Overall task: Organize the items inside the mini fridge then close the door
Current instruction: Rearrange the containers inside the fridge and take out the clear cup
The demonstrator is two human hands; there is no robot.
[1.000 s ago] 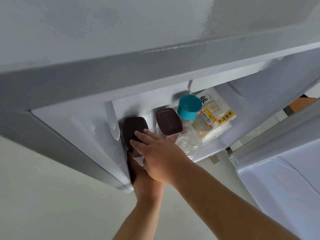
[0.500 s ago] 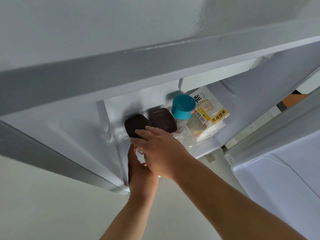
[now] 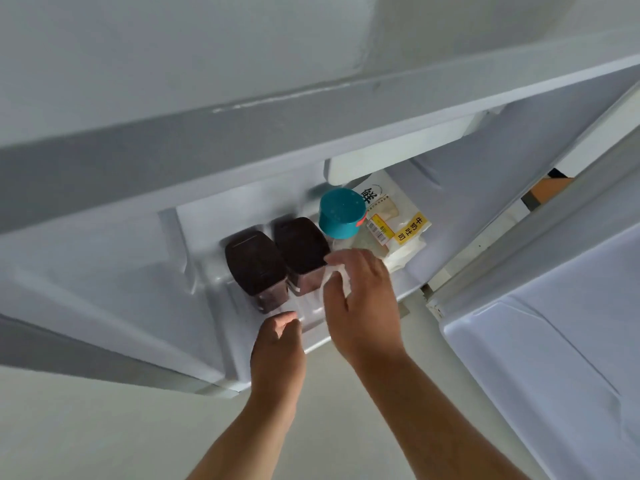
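Smooth white plastic lines the mini fridge (image 3: 467, 188); brown container lids (image 3: 254, 261) look matt, the bread bag (image 3: 405, 233) glossy film.

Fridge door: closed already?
No: the fridge door stands swung open at the right, its inner side in view, while the right hand pinches a white item.

Pale cream floor (image 3: 86, 431) – soft even light, orange-brown shape (image 3: 550, 189) beyond

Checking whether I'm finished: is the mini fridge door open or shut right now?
Open: the door stands swung out at right, and the teal-lidded bottle inside is in view.
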